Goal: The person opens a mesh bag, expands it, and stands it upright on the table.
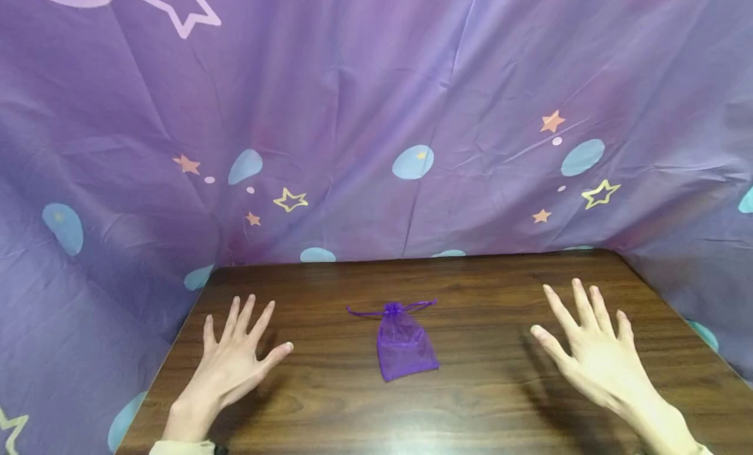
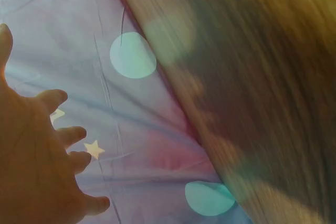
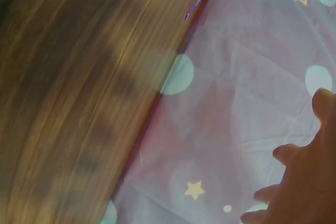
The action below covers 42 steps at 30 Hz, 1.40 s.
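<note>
A sheer purple drawstring pouch (image 1: 406,347) lies flat near the middle of the brown table, its neck gathered and its cords spread to both sides. To its left, my left hand (image 1: 232,367) is held above the table with fingers spread, apart from the pouch. On the other side my right hand (image 1: 597,357) hovers the same way, its shadow falling on the wood. Neither hand holds anything. In the right wrist view a purple cord (image 3: 202,1) of the pouch shows at the top, beyond the spread fingers.
The wood-grain table (image 1: 329,409) ends at a purple cloth (image 1: 353,115) printed with stars and blue spots. That cloth hangs behind the table's far edge and along both sides.
</note>
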Available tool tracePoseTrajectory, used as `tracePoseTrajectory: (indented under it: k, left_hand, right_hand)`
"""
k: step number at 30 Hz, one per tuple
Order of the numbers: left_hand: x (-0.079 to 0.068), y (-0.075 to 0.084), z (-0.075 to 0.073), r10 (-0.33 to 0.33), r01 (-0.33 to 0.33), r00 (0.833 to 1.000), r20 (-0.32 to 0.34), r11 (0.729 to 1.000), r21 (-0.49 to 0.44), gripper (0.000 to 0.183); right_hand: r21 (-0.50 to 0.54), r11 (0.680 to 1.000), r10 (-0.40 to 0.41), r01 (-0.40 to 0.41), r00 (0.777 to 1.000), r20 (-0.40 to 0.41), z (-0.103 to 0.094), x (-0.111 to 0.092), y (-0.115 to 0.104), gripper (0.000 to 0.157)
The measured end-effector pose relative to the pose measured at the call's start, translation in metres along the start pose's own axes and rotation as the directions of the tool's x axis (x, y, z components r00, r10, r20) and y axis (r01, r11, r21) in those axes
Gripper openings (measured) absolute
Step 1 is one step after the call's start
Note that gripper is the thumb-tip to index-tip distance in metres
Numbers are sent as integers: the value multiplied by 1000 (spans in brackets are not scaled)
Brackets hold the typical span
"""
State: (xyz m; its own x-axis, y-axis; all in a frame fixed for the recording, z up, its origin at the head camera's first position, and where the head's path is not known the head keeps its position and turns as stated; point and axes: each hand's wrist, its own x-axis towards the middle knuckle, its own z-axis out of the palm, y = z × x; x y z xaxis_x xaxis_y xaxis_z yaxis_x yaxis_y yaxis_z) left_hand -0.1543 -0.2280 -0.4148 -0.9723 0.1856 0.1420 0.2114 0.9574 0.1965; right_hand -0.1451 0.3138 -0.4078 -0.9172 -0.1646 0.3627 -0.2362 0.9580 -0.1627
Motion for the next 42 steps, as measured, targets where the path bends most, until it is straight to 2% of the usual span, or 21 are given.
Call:
tracePoseTrajectory:
  k: [20, 29, 34, 42]
  left_hand:
    - [17, 20, 12, 65, -65, 998, -22, 998, -20, 86]
    - [29, 41, 21, 89, -89, 996, -11, 994, -63, 85]
    - [33, 51, 25, 102, -102, 995, -3, 990, -94, 83]
    - [42, 65, 31, 118, -115, 993, 21, 986, -125, 83]
  right_hand:
    - [100, 989, -103, 105, 994, -21, 7, 25, -39, 69]
    - [179, 975, -127, 131, 991, -32, 13, 34, -51, 67]
    - [250, 955, -162, 162, 987, -20, 19, 39, -58, 67]
    - [382, 900, -221, 210, 975, -14, 36, 47, -75, 67]
